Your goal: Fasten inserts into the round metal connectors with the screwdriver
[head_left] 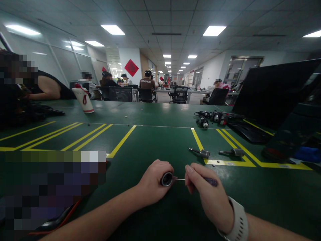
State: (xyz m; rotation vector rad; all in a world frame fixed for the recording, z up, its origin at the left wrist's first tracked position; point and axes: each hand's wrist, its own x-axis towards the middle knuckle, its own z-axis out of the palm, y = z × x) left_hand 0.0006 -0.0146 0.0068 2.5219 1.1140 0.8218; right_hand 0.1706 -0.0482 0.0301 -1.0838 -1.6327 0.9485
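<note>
Left hand (pixel 157 180) closed round tube (pixel 165 184), low over table (pixel 160 144); right hand (pixel 204 194) gripping screwdriver (pixel 213 182), shaft (pixel 180 179) directed at tube's side, contact unclear; step apparently screw work; next move seemingly calls for steady tube and aligned shaft.

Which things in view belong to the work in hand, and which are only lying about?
Belonging to the work:
hollow cylindrical part, in the left hand
thin-shafted tool, in the right hand
perhaps the two shafted metal parts on the table

Probably just lying about:
white cup
black screen
blue item
</note>
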